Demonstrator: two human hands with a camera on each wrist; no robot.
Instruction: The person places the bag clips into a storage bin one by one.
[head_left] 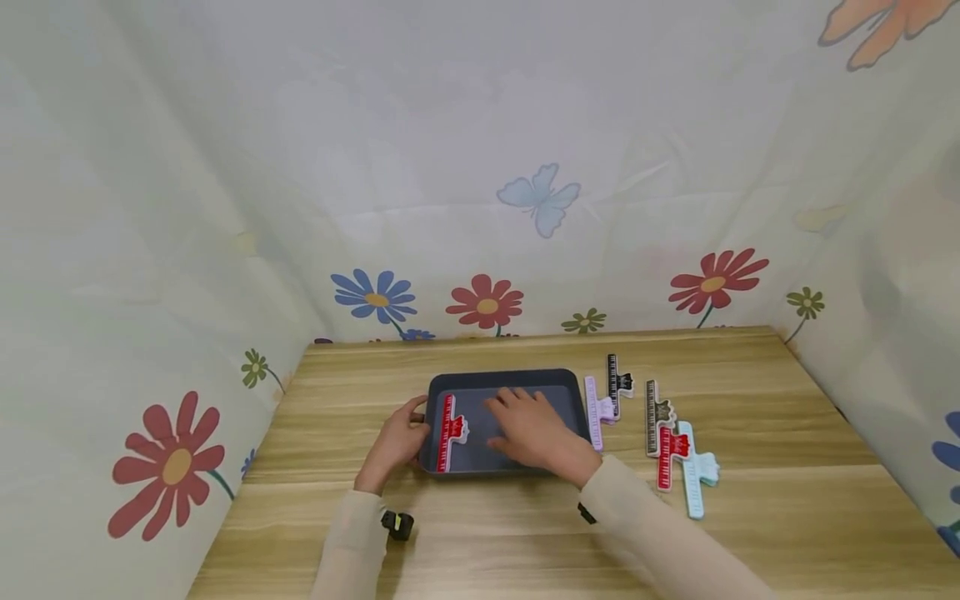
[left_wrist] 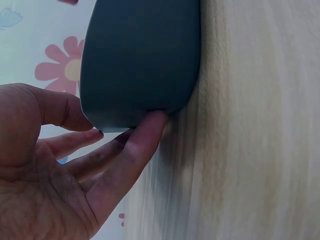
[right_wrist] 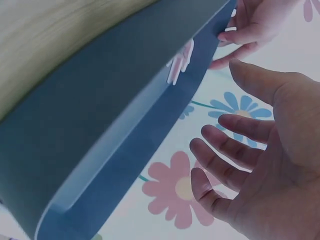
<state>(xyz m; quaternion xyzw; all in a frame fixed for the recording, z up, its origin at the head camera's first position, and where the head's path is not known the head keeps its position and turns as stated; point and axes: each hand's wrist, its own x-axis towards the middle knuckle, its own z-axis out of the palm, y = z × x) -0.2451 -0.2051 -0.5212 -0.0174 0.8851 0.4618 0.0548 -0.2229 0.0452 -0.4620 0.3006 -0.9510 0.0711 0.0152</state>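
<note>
A dark grey rectangular tray (head_left: 491,478) stands on the wooden table. My left hand (head_left: 400,439) holds its left end, with the thumb at the rim and the other fingers along the outer wall in the left wrist view. Inside the tray, towards the left, lies a red clip (head_left: 447,433) with a long bar printed like piano keys. My right hand (head_left: 534,429) hovers over the tray's right half, fingers spread and relaxed. Nothing is in it, as the right wrist view shows its bare palm (right_wrist: 285,185).
Right of the tray lie a lilac clip (head_left: 593,412), a black clip (head_left: 612,385), a dark brown-grey clip (head_left: 652,418), another red clip (head_left: 665,460) and a light blue clip (head_left: 693,475). A flower-printed curtain (head_left: 420,208) hangs behind the table (head_left: 495,542) and at both sides.
</note>
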